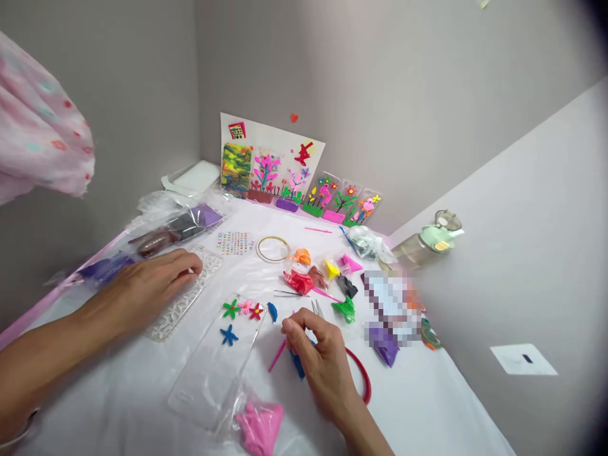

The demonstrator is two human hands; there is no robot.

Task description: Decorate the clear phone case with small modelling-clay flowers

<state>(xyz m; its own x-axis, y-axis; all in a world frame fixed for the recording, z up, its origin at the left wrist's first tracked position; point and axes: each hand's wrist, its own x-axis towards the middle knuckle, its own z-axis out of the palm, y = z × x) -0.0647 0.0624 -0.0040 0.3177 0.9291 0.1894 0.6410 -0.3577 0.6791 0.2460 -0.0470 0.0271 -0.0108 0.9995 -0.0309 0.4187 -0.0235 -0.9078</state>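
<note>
My left hand (145, 288) lies flat on a clear patterned phone case (190, 297) at the left of the white table. My right hand (318, 358) is closed on blue clay (298, 366) and a thin pink stick (277, 356), fingertips pinched together. Between the hands lies a clear phone case (213, 364) bearing small clay flowers: green (231, 309), pink and red (251, 310), blue (228, 335). A blue clay leaf (272, 311) sits just right of them. Metal tweezers (316, 308) lie just beyond my right hand.
Small bags of coloured clay (323, 278) lie mid-table, pink clay (259, 425) in a bag sits near the front edge. Decorated cases (332, 202) lean on the back wall. A water bottle (427, 244) lies right. A red ring (363, 373) and tape roll (273, 248) are nearby.
</note>
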